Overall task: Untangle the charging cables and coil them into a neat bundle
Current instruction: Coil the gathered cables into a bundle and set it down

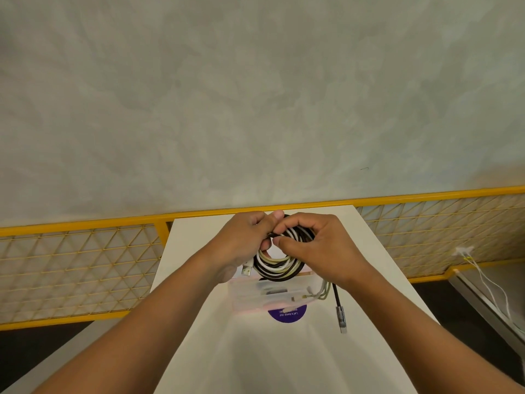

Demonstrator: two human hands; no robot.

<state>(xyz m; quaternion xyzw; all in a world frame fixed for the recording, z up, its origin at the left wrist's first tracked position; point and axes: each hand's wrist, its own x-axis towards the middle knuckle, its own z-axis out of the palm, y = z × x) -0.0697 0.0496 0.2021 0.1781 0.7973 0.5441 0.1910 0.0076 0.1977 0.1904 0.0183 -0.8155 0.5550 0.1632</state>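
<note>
A coil of black, white and cream charging cables (279, 265) is held just above the white table (284, 359). My left hand (244, 240) grips the coil's left side, fingers curled over the top. My right hand (315, 245) grips the right side, thumb and fingers pinching strands near the top. A silver USB plug (246, 271) sticks out at the coil's lower left. Loose ends trail down right: pale cable tips (318, 294) and a black braided lead ending in a grey plug (341, 318).
A clear plastic case (264, 297) lies on the table under the coil, partly over a purple round sticker (287, 315). A yellow mesh railing (79, 265) runs behind the table. At the right, white wires (491, 282) hang from a wall socket.
</note>
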